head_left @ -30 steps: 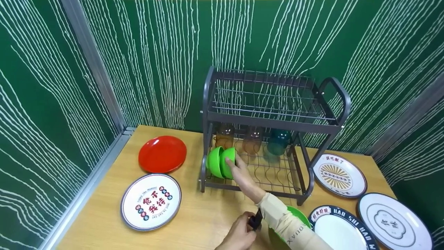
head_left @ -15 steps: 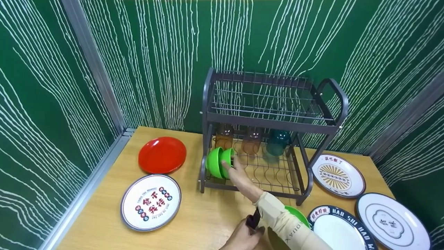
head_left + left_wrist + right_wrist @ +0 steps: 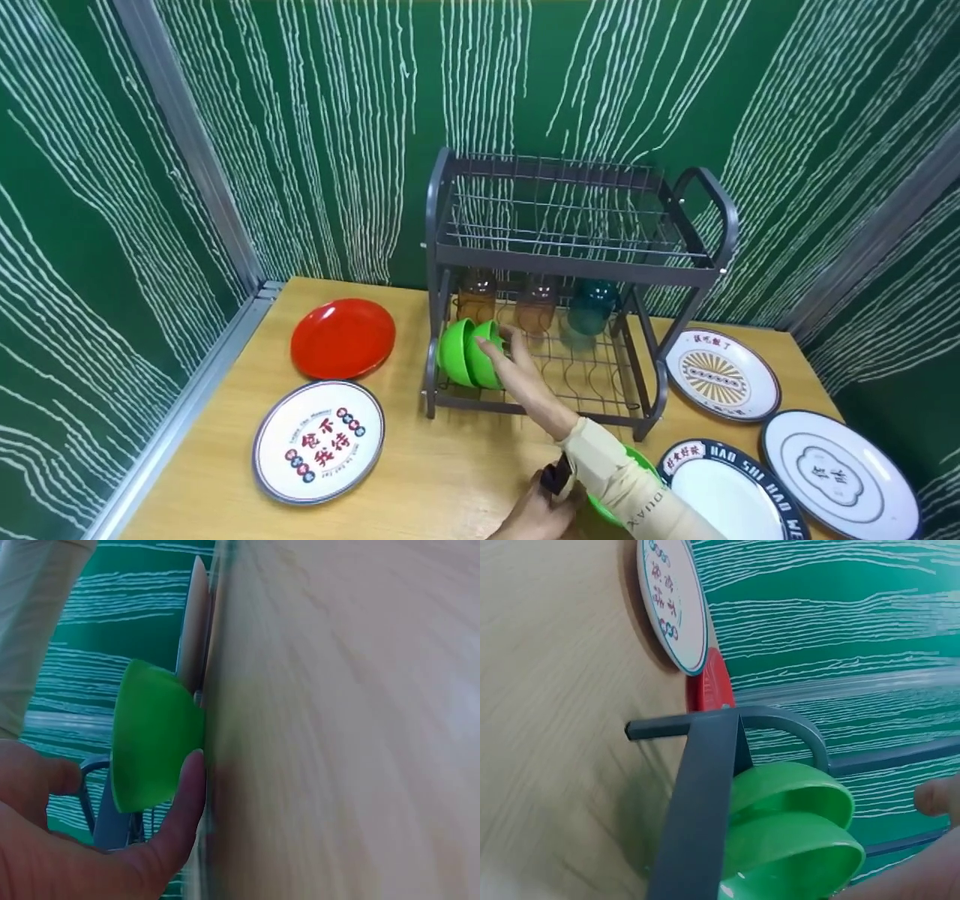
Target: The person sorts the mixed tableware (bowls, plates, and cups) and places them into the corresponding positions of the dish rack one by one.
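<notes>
Two green bowls (image 3: 457, 356) stand on edge, one against the other, at the left of the rack's lower tier. My right hand (image 3: 525, 379) is at the right-hand bowl, its thumb overlapping the rim in the head view. In the right wrist view the thumb (image 3: 934, 796) stands apart from the bowls and the other visible part of the hand lies close to the nearer rim. My left hand (image 3: 112, 840) has thumb and finger spread toward another green bowl (image 3: 157, 739) on the table. My right sleeve partly hides that bowl in the head view.
The dark two-tier dish rack (image 3: 577, 259) holds several tinted glasses (image 3: 536, 304) at the back of its lower tier. A red plate (image 3: 343, 339) and a white plate (image 3: 319, 442) lie left. More plates (image 3: 840, 472) lie right. Green walls enclose the wooden table (image 3: 442, 465).
My right thumb has shifted slightly left across the bowl's rim, and the bowls stay on the rack. The left hand has moved a little right, toward the bowl on the table.
</notes>
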`<state>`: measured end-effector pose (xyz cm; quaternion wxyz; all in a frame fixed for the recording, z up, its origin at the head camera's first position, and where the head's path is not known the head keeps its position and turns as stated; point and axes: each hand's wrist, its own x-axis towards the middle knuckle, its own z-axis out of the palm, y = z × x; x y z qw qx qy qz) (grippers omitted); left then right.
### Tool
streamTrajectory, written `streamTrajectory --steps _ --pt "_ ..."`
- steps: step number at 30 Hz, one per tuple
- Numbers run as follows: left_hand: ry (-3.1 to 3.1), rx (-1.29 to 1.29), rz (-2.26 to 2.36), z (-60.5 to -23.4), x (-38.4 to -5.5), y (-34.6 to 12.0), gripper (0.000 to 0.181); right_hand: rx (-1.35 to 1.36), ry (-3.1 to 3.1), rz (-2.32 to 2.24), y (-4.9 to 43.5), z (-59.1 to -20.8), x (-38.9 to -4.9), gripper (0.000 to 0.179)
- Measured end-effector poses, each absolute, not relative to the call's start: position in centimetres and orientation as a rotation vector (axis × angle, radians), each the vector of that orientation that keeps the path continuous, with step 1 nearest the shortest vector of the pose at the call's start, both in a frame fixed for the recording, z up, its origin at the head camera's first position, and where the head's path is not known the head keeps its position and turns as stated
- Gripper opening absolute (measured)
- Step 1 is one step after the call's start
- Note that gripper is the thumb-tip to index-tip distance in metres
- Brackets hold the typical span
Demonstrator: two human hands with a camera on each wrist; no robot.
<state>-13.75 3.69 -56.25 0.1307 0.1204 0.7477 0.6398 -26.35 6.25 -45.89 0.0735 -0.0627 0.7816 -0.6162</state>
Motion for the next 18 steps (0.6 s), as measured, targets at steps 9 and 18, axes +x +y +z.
streamTrajectory --steps 9,18 --pt "2.123 0.382 1.795 -56.1 -14.2 5.7 0.060 -0.347 2.446 -1.877 7.3 -45.8 -25.1 0.065" --pt "1.951 0.476 1.874 -56.6 -14.5 5.5 0.068 -0.473 2.445 -1.894 8.8 -45.1 -23.4 0.064"
